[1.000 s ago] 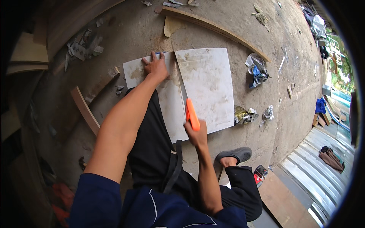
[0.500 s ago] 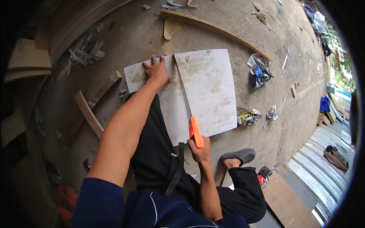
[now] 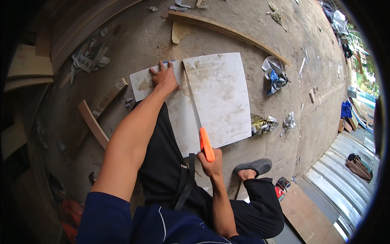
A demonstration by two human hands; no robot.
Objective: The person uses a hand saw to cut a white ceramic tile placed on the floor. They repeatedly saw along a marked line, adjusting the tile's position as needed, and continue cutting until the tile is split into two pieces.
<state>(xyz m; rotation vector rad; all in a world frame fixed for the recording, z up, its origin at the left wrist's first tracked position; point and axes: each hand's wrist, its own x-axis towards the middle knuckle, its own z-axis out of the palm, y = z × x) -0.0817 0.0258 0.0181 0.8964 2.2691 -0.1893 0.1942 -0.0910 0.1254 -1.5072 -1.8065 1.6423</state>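
A white, dirt-smudged board (image 3: 221,93) lies before me, its left part beside or over my bent leg. My left hand (image 3: 165,78) presses on its far left part with fingers spread. My right hand (image 3: 212,163) is closed around the orange handle of a handsaw (image 3: 206,145) at the board's near edge. The saw's thin blade runs away from me across the board, in line with a narrow dark slit reaching the far edge. How deep the blade sits in the board cannot be made out. Sawdust lies on the floor beyond the slit.
A long wooden strip (image 3: 231,32) lies beyond the board. Crumpled wrappers (image 3: 276,77) litter the floor at right. Curved wood pieces (image 3: 92,122) rest at left. My shoe (image 3: 255,166) is near the board's right corner, with corrugated metal sheeting (image 3: 337,162) farther right.
The saw and my right hand have shifted slightly toward me along the slit. My left hand stays in place on the board. The whole view has drifted a little.
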